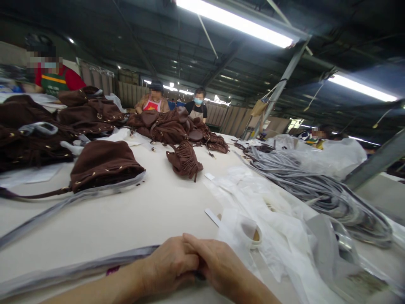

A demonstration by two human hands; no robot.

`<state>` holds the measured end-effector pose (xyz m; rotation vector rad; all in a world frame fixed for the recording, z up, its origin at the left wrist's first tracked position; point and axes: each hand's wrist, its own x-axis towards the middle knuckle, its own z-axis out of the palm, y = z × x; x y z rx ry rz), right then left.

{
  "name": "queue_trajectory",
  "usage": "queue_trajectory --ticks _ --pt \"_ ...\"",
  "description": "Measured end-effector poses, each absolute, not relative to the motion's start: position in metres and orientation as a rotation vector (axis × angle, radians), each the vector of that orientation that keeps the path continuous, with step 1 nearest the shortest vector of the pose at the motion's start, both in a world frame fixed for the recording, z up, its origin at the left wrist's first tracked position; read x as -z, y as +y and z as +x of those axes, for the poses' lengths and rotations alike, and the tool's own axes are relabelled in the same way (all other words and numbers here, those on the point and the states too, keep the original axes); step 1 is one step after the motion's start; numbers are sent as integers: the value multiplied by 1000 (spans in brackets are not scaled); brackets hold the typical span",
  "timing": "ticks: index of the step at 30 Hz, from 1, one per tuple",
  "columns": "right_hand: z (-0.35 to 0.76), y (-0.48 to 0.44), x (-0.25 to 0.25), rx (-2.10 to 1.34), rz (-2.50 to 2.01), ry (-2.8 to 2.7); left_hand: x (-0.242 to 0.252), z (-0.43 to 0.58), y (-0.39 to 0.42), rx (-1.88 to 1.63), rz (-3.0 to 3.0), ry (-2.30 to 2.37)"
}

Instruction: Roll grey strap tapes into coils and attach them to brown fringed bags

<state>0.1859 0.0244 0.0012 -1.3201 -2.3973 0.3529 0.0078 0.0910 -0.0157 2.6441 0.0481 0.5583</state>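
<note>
One strap point(85, 266) (wrapped) in left hand point(171, 262).

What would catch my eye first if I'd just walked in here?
Probably the dark brown bags heaped across the far side of the pale table, under a glaring light tube. Up close, the person's left-hand grip and right-hand grip meet, with a long grey strip running in from the left. A big bundle of grey strips sprawls along the right.
</note>
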Motion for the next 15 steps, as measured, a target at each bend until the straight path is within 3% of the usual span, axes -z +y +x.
queue_trajectory --ticks 3,6,12,15 --pt "183 20 8 307 -1301 -2484 19 10 88 -598 2659 125" --pt "178 8 18 478 -1401 -2365 27 15 83 -614 2730 309" --pt "175 -5 35 -433 -1621 -1941 40 26 76 -534 2771 649" --pt "176 0 32 -662 -1604 -1834 37 23 77 -500 2739 651"
